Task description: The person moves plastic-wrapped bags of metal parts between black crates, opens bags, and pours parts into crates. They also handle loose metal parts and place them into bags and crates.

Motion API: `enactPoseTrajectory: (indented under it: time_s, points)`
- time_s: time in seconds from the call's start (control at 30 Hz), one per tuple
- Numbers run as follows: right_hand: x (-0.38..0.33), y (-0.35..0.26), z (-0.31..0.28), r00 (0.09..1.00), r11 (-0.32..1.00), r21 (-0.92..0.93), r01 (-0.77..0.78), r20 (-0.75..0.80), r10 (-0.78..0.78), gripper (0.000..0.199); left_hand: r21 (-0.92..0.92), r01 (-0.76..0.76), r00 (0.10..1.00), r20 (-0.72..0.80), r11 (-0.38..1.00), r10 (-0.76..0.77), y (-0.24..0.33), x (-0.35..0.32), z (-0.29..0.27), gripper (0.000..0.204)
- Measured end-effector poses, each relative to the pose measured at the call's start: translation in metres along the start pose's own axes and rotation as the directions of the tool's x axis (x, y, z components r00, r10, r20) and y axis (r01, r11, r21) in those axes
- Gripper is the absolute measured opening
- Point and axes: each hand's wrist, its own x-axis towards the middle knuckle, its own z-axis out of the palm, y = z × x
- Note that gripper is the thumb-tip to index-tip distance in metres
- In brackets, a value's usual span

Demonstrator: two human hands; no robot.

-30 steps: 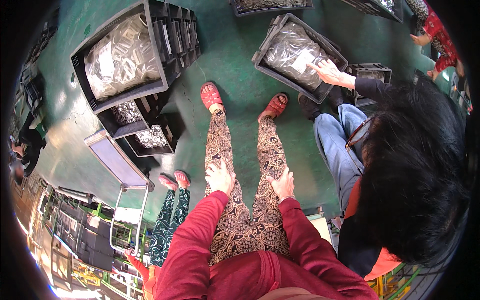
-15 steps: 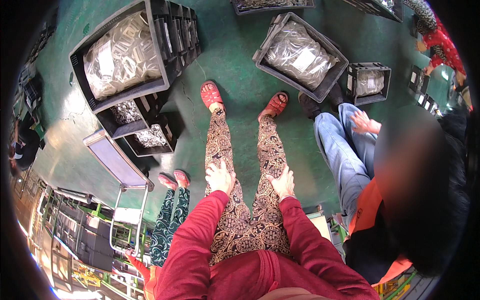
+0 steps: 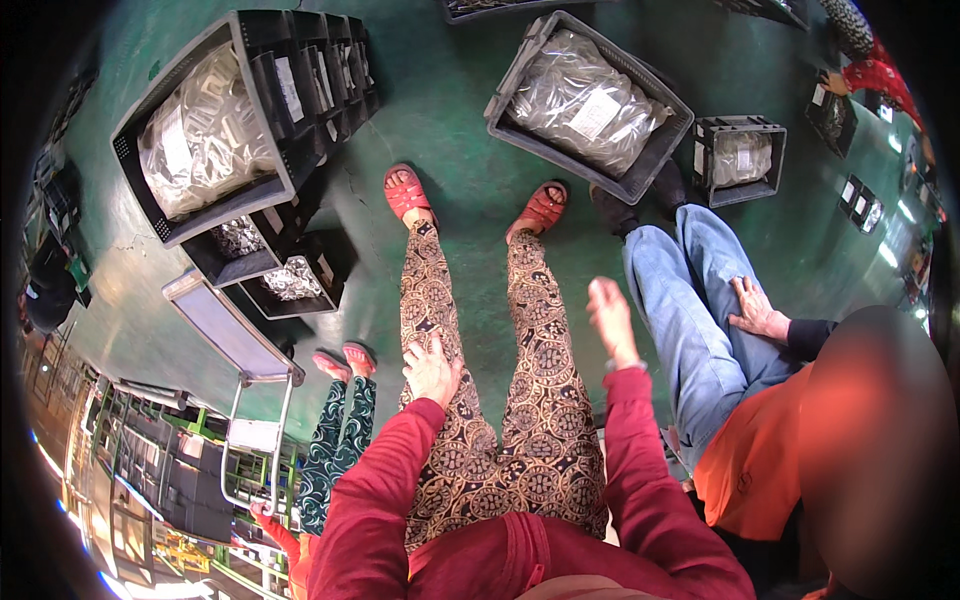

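Note:
My left hand (image 3: 432, 372) lies on my left thigh, fingers spread over the patterned trousers (image 3: 550, 430), and holds nothing. Lifted off the other leg, my right hand (image 3: 610, 318) hangs in the air beside my right knee. Its fingers look curled in, a little blurred, and I see no object in them. Closest to that hand is the seated co-worker's blue jeans (image 3: 690, 320). The co-worker's hand (image 3: 757, 310) rests on the jeans.
Ahead on the green floor stand a tilted grey crate (image 3: 600, 185) of bagged clear parts and, at left, another such crate (image 3: 285, 195). Small bins (image 3: 290, 310) of shiny metal parts sit below it, near a trolley (image 3: 235, 330). A smaller crate (image 3: 740, 190) stands at right. Another person's legs (image 3: 340, 440) show at left.
My right hand has come off my thigh and swung up to the right. The left stays on the thigh. The co-worker's raised hand has come down onto the jeans, and the co-worker leans lower.

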Motion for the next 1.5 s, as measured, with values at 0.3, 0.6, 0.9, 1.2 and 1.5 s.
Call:
enactPoseTrajectory:
  time_s: [0.3, 0.6, 0.9, 1.2, 1.5]
  points:
    - [0.185, -0.096, -0.11, 0.938, 0.909, 0.365, 0.202, -0.338, -0.073, 0.073, -0.137, -0.19, 0.905, -0.408, 0.972, 0.12, 0.077, 0.05, -0.074, 0.087]
    - [0.265, -0.109, -0.097, 0.984, 0.989, 0.14, -0.039, -0.164, 0.062, 0.07, -0.01, -0.422, 0.583, -0.769, 0.906, 0.263, 0.208, 0.22, -0.207, 0.07]
    - [0.301, -0.062, -0.105, 0.968, 0.975, 0.127, 0.185, -0.195, -0.158, 0.059, -0.047, -0.486, 0.606, -0.738, 0.873, 0.298, 0.236, 0.251, -0.237, 0.043]
    - [0.3, -0.063, -0.091, 0.878, 0.963, -0.105, 0.247, -0.395, -0.269, 0.052, -0.09, -0.468, 0.64, -0.72, 0.879, 0.267, 0.237, 0.251, -0.239, 0.041]
    - [0.308, -0.058, -0.089, 0.877, 0.963, -0.091, 0.253, -0.398, -0.268, 0.049, -0.114, -0.476, 0.65, -0.714, 0.872, 0.262, 0.235, 0.251, -0.238, 0.041]
